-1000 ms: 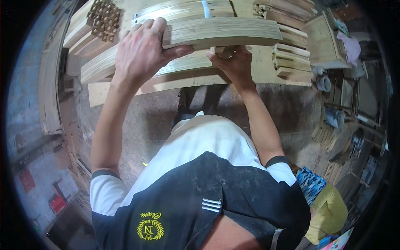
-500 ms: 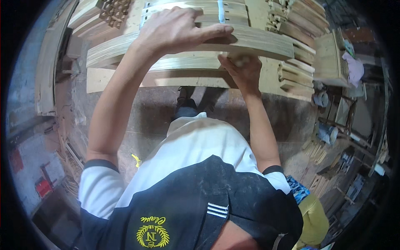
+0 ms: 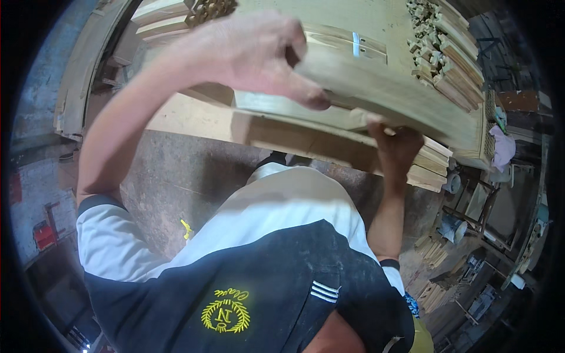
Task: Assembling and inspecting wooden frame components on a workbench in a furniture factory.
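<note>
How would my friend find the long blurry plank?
Start at the pale worktable across the top. From beside the left hand, a long plank slants down rightward, past the right hand. Unlike the stacked wood pieces near it, this one is blurred.

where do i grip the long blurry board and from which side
Probably by its two long edges near mid-length, from the near side: the board is long and narrow, its right end closer in, and the left hand and right hand both reach in from there.
</note>
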`<state>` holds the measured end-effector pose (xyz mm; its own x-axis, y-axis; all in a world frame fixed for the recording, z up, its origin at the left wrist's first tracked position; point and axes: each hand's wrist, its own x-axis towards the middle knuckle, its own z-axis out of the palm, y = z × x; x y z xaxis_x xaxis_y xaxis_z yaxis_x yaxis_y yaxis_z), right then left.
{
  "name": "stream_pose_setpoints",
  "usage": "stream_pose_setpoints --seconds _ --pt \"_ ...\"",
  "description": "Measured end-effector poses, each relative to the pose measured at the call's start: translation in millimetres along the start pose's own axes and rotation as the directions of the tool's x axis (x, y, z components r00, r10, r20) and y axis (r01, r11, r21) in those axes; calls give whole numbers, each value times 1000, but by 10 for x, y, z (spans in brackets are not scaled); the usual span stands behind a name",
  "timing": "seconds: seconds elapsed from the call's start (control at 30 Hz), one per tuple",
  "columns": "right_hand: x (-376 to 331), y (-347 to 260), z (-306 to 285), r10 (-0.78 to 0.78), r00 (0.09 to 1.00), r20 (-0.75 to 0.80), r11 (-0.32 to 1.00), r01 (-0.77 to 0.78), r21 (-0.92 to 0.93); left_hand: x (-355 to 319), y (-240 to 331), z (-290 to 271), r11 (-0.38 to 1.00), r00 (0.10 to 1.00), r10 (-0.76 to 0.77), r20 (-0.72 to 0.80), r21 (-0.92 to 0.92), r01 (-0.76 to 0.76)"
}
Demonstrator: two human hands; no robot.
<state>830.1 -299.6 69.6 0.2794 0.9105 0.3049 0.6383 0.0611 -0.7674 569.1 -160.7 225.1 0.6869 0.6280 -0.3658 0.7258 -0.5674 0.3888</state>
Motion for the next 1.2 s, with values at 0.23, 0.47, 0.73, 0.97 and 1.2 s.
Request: stream_pose_setpoints --seconds 0.23,0.47,0.73,0.97,1.2 --pt "1256 -338 81 54 991 -126 998 -55 -3 549 -181 -262 978 716 137 -684 206 9" --pt "533 934 6 486 874 -20 873 -487 -17 2131 -1424 -103 980 910 130 -393 191 -58" --pt "360 1448 200 630 776 -11 774 -628 84 3869 -2725 498 913 609 306 -732 406 29" --pt "297 1905 627 619 785 -25 782 -619 -80 2704 -1903 711 993 661 97 -744 28 -113" --pt "495 1897 637 604 796 31 789 -592 -165 1016 -2366 2152 560 661 -671 -336 -814 154"
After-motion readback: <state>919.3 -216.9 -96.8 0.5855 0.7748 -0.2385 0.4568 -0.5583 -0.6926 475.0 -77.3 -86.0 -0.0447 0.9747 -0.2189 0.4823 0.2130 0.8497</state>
